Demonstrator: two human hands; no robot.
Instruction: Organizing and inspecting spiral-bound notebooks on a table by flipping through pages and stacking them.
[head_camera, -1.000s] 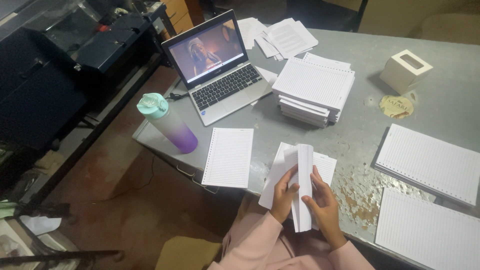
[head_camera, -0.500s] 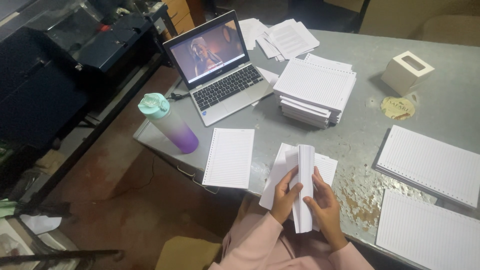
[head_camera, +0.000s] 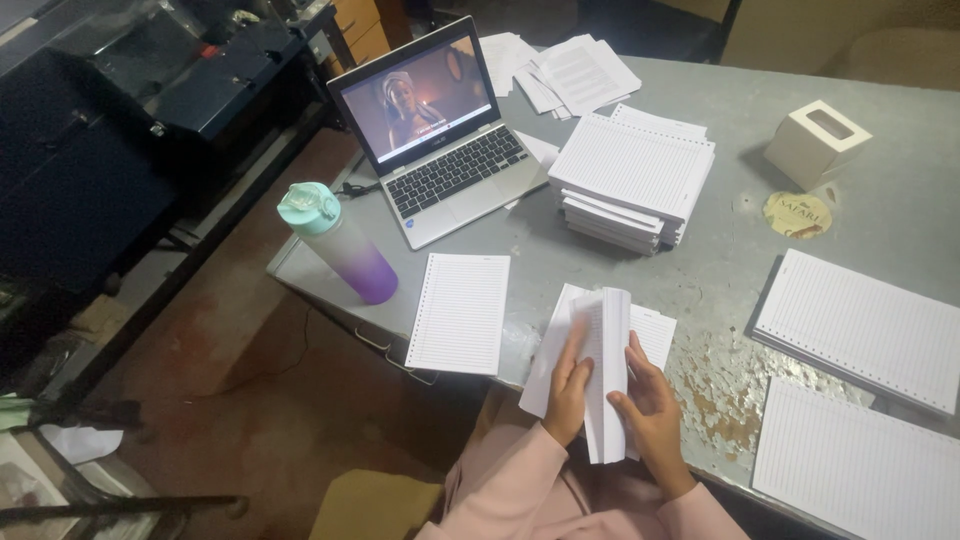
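Both my hands hold a narrow upright bundle of white lined sheets (head_camera: 608, 350) at the near edge of the grey table (head_camera: 720, 270). My left hand (head_camera: 568, 388) presses flat against the bundle's left face. My right hand (head_camera: 652, 408) grips its right side from below. More loose white sheets (head_camera: 655, 332) lie flat under the bundle. Pink sleeves cover both my forearms. A single punched lined sheet (head_camera: 460, 312) lies on the table just left of my left hand.
An open laptop (head_camera: 435, 130) showing a video stands at the far left, beside a purple bottle with a teal lid (head_camera: 340, 245). A tall stack of lined sheets (head_camera: 632, 175) sits mid-table. Lined pads (head_camera: 860, 325) lie at right, a tissue box (head_camera: 815, 142) behind, scattered papers (head_camera: 560, 70) at the back.
The paper bundle stays upright between my hands. My left hand's fingers shift slightly along its face; nothing else has moved.
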